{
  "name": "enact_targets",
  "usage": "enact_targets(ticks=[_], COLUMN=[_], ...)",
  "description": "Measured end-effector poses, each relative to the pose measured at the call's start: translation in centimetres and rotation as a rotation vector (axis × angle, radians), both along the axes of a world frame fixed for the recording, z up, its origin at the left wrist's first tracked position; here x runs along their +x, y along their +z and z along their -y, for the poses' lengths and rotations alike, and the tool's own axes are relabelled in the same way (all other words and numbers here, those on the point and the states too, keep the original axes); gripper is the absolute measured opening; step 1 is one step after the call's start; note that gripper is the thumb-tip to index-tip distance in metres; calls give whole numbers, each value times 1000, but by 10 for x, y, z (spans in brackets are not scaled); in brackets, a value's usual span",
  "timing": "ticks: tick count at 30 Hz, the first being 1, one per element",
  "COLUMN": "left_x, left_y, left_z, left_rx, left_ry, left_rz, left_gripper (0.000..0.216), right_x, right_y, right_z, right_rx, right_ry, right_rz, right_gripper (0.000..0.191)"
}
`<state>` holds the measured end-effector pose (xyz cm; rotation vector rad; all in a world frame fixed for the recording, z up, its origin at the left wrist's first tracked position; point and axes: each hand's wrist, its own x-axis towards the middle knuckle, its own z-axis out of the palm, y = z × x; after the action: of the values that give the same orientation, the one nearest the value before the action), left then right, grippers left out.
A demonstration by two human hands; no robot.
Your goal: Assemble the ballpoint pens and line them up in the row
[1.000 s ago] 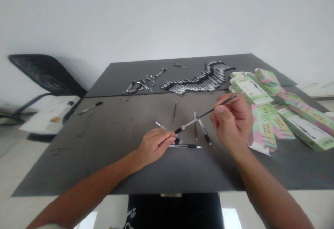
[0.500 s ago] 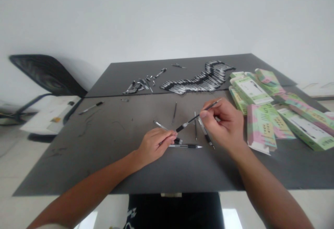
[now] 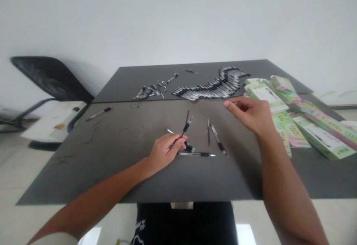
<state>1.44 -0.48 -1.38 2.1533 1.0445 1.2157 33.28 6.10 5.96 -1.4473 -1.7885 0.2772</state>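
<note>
Since half a second ago the right hand has let go of the pen section and moved far and right, toward the long row of pens. Its fingers are loosely curled, and I cannot tell whether they pinch anything. The left hand clamps the pen section by its near end between thumb and fingers, tilted up off the table, so most of its length stands free. A few loose pens lie just right of it. Green boxes crowd the right side, and small parts are scattered far left.
</note>
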Motion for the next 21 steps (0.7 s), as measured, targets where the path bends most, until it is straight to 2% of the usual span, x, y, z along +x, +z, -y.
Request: enact_targets(ticks=[5, 10, 16, 21], left_x=[0, -3, -8, -8], left_y=[-2, -7, -13, -16], left_z=[-2, -12, -23, -25], left_rx=[-90, -159, -198, -213], left_ry=[56, 149, 208, 207], left_rz=[55, 158, 257, 303], left_gripper=[27, 30, 34, 37], right_x=[11, 3, -5, 1], right_y=[-17, -26, -31, -39], right_z=[-16, -19, -18, -25], right_rx=[-236, -369, -383, -330], right_ry=[134, 260, 308, 257], right_rz=[235, 293, 276, 270], right_gripper=[41, 38, 38, 41])
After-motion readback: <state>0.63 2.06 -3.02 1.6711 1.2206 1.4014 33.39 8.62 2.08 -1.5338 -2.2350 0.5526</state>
